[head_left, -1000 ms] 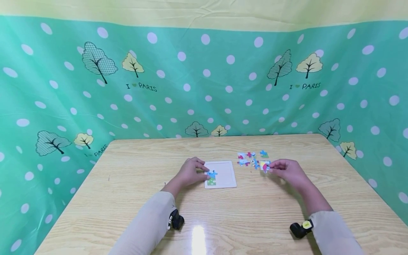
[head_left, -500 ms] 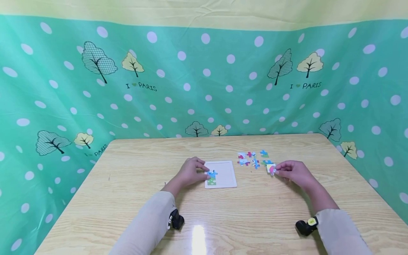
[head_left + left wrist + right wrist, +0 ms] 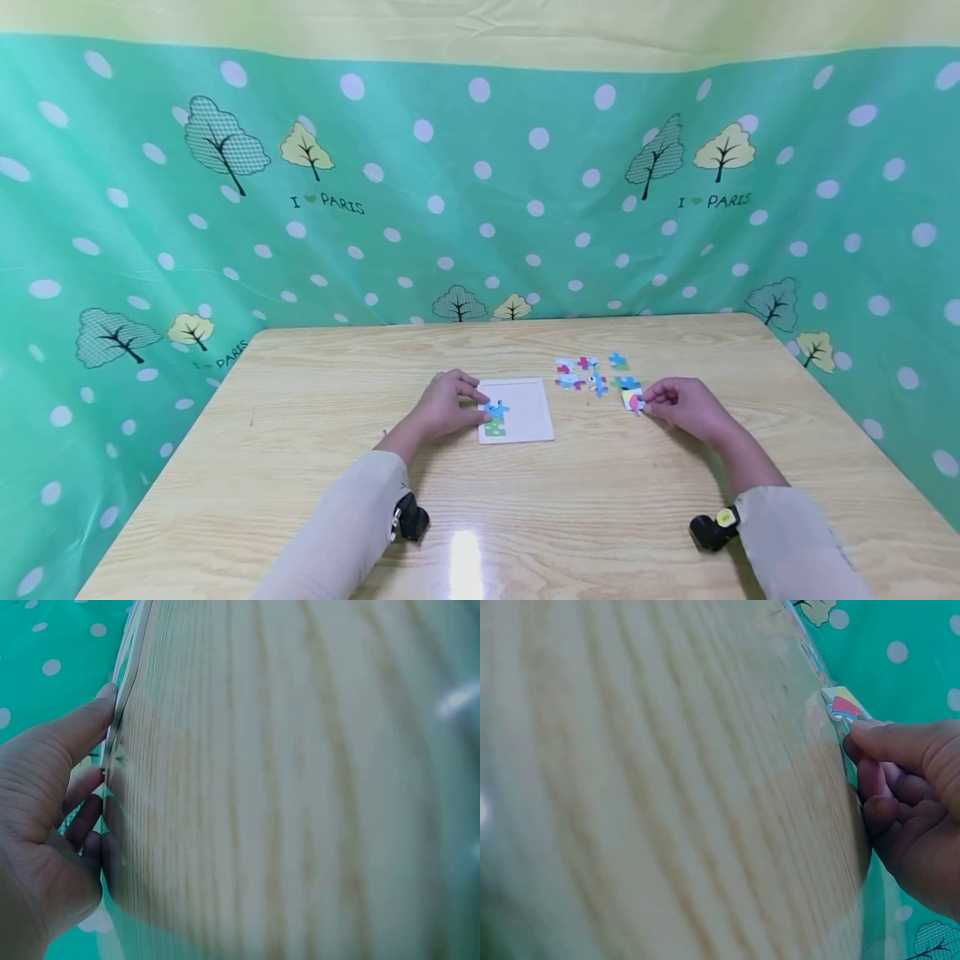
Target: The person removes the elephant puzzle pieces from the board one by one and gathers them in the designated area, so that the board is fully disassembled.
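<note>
My right hand (image 3: 682, 408) pinches a jigsaw puzzle piece (image 3: 632, 401), yellow, white and pink, between thumb and fingers at the right of the loose pieces. In the right wrist view this puzzle piece (image 3: 844, 703) is tilted up at the thumb tip. My left hand (image 3: 447, 404) rests at the left side of a white puzzle tray (image 3: 528, 408), its fingers relaxed and its thumb reaching over the edge. Inside the tray's left side lie a blue piece (image 3: 497, 408) and a green spotted piece (image 3: 495, 427), joined. In the left wrist view the thumb (image 3: 94, 712) touches the tray's edge.
Several loose puzzle pieces (image 3: 596, 382) lie right of the tray, towards the back. One blue and green piece (image 3: 627, 382) is just behind the held one. The wooden table (image 3: 337, 367) ends at a green dotted cloth (image 3: 375, 250).
My right hand has moved right and slightly nearer with the yellow and pink piece, uncovering a blue and green piece behind it. My left hand stays at the tray.
</note>
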`<state>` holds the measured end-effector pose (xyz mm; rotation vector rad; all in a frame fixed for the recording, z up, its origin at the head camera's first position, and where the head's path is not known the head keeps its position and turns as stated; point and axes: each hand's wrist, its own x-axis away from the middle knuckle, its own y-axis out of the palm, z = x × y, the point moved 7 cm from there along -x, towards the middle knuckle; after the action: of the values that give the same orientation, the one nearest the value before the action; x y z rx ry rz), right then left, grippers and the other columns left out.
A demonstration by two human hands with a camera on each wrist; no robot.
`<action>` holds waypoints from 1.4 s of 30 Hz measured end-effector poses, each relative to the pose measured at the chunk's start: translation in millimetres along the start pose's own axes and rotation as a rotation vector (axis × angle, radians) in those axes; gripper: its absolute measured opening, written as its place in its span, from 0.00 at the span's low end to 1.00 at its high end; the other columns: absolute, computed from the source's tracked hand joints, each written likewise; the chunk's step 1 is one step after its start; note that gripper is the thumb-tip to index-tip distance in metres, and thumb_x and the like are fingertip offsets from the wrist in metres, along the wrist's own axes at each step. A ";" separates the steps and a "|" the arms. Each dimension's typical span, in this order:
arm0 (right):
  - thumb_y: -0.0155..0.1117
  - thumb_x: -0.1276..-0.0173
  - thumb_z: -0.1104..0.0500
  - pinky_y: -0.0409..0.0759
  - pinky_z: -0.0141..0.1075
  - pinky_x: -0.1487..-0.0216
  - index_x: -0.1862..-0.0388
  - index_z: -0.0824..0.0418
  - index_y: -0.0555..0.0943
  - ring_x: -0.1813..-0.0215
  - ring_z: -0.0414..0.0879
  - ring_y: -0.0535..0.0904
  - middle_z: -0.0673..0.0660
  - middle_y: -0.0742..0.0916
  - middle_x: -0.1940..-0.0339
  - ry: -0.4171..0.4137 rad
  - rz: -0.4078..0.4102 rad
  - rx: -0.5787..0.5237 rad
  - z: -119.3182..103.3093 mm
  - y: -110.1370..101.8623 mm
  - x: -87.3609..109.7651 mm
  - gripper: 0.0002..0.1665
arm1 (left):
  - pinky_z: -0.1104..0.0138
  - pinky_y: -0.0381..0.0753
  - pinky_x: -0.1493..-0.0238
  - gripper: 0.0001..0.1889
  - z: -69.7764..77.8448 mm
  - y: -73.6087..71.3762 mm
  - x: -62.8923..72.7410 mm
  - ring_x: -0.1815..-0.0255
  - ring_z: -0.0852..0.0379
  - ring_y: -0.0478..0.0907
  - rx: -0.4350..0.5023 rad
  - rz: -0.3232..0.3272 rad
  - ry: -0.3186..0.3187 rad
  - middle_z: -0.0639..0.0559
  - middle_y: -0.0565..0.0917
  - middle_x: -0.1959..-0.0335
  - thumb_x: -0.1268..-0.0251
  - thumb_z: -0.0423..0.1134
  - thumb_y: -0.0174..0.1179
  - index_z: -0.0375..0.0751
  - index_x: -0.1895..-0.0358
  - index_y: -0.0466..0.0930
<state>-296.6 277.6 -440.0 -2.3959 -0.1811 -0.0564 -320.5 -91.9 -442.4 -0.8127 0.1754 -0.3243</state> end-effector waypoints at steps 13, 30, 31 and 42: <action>0.64 0.33 0.64 0.76 0.37 0.64 0.57 0.67 0.81 0.62 0.49 0.74 0.57 0.81 0.65 -0.021 -0.010 0.082 -4.4 2.5 1.3 0.08 | 0.55 0.65 0.35 0.11 -1.1 -0.3 -0.1 0.39 0.47 0.67 0.005 0.006 0.003 0.51 0.78 0.44 0.48 0.47 0.75 0.52 0.61 0.89; 0.63 0.33 0.65 0.80 0.36 0.67 0.46 0.68 0.77 0.58 0.53 0.74 0.62 0.80 0.58 -0.014 0.055 -0.075 -9.8 -13.2 11.2 0.18 | 0.55 0.64 0.33 0.11 -1.4 -0.1 -0.8 0.38 0.47 0.68 -0.003 0.000 0.004 0.52 0.78 0.43 0.48 0.47 0.74 0.52 0.61 0.89; 0.63 0.33 0.64 0.80 0.36 0.67 0.46 0.69 0.77 0.59 0.53 0.74 0.62 0.80 0.59 -0.024 0.057 -0.080 -11.4 -14.1 11.8 0.18 | 0.55 0.64 0.33 0.11 -1.3 -0.1 -0.9 0.38 0.47 0.68 -0.005 0.000 0.007 0.52 0.78 0.43 0.48 0.47 0.74 0.52 0.61 0.89; 0.63 0.31 0.63 0.79 0.36 0.61 0.46 0.69 0.78 0.56 0.52 0.73 0.61 0.81 0.58 -0.075 0.078 -0.103 -27.5 -15.8 14.1 0.17 | 0.55 0.65 0.34 0.11 2.0 -1.8 1.6 0.39 0.46 0.68 -0.016 0.005 0.007 0.51 0.78 0.44 0.48 0.46 0.75 0.51 0.61 0.89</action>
<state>-284.7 272.2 -407.9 -2.5068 -0.1228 0.0623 -318.8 -92.3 -439.8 -0.8271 0.1871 -0.3210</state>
